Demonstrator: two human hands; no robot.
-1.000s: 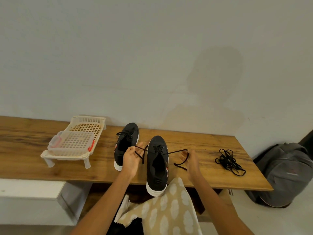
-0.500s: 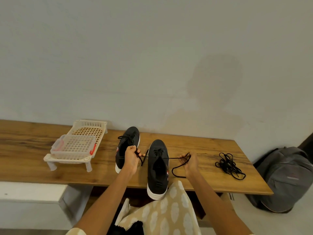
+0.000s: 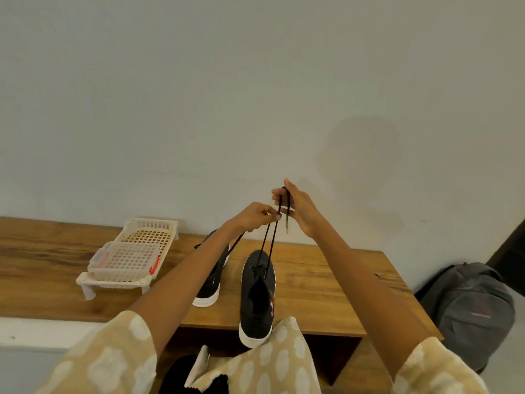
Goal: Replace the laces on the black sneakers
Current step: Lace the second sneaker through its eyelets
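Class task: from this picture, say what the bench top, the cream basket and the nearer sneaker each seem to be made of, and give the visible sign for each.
Bench top: looks like wood or wood-look laminate, with brown grain streaks and a matt sheen.
Cream basket: probably moulded plastic, with an even lattice of holes and smooth legs.
Nearer sneaker: the black upper seems to be matt cloth, perhaps canvas; the white sole looks like rubber.

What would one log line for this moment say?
stage: unlacing near sneaker | left hand: pinches lace | right hand: holds lace ends up | other sneaker: on bench
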